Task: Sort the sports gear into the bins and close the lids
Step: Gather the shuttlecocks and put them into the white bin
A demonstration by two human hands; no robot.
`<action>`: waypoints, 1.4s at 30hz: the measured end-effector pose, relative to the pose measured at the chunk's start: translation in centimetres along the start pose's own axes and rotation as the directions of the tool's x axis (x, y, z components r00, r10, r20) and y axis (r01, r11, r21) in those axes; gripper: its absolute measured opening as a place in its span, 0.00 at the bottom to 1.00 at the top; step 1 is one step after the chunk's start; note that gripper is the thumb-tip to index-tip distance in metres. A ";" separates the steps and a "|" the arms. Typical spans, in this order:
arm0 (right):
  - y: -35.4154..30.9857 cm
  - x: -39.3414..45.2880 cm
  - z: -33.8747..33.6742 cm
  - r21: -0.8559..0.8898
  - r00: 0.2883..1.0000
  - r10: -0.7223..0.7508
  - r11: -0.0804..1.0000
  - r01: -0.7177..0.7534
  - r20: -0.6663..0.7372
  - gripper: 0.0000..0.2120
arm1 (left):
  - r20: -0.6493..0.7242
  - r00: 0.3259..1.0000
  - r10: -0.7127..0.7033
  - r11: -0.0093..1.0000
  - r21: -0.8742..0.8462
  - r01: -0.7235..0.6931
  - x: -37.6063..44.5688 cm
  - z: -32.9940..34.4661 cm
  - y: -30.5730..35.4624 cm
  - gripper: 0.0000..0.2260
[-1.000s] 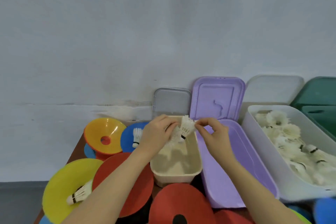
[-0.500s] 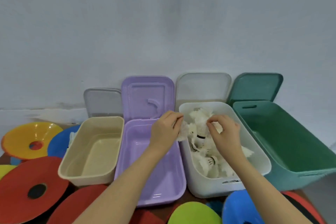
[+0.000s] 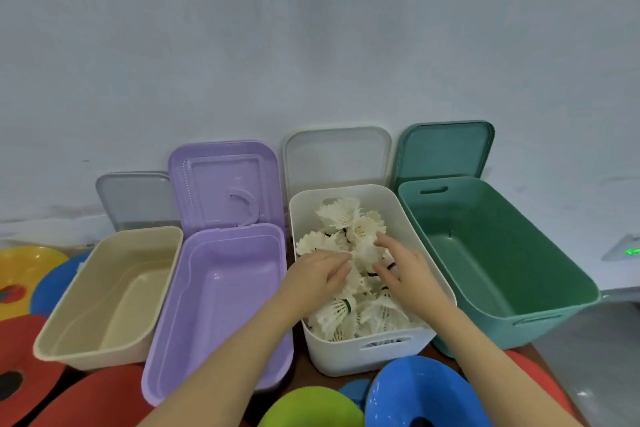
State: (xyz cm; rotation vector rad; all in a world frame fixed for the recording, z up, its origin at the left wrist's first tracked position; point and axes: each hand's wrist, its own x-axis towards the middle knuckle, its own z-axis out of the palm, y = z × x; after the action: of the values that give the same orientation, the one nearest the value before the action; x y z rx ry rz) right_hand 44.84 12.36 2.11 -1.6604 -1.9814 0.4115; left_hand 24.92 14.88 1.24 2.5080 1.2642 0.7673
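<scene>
Centre of frame: white bin [image 3: 349,354] heaped with white shuttlecocks [image 3: 349,218]. Left hand [image 3: 320,274] and right hand [image 3: 407,276] both over heap, fingers loosely spread, tips touching feathers, nothing gripped. Left of it, purple bin [image 3: 214,291] and beige bin [image 3: 107,295]; right, green bin [image 3: 498,253]. All four lids upright against wall. Coloured disc cones at lower and left edges: blue cone [image 3: 426,392], green cone [image 3: 311,409].

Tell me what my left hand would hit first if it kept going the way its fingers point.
Most likely the shuttlecocks heaped in the white bin. The left hand points up and right over that pile with fingers straight, seemingly already touching one; depth is hard to judge.
</scene>
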 end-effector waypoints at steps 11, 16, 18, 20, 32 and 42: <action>0.7 -0.1 1.4 -0.386 0.923 0.114 0.922 0.040 0.368 0.25 | 0.249 0.948 -0.199 0.924 0.369 0.097 -1.9 -0.3 0.3 0.22; -0.6 -0.6 0.2 -0.384 0.987 0.043 0.923 0.020 0.154 0.22 | 0.195 0.962 -0.193 0.930 0.350 0.116 -2.2 -1.6 0.3 0.23; -1.7 -0.7 -0.2 -0.363 0.998 -0.018 0.931 0.039 0.059 0.20 | 0.114 0.977 -0.180 0.938 0.320 0.135 -2.5 -2.7 0.3 0.23; -3.2 -0.5 0.0 -0.326 0.998 -0.066 0.943 0.063 0.001 0.19 | 0.023 0.985 -0.172 0.939 0.306 0.157 -3.0 -3.9 0.1 0.22; -15.9 3.3 7.6 -0.146 0.960 -0.277 0.948 0.281 0.052 0.16 | -0.135 0.928 -0.347 0.853 0.367 0.372 -10.8 -14.7 -6.9 0.20; -29.7 5.5 17.8 -0.024 0.943 -0.305 0.950 0.311 0.131 0.21 | -0.178 0.878 -0.445 0.828 0.292 0.479 -20.6 -22.9 -18.4 0.26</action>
State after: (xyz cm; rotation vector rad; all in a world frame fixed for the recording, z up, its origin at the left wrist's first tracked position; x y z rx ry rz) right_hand 9.89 13.40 4.55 -1.3439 -2.3129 0.3643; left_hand -10.18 8.85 5.47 2.2435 2.0869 0.6081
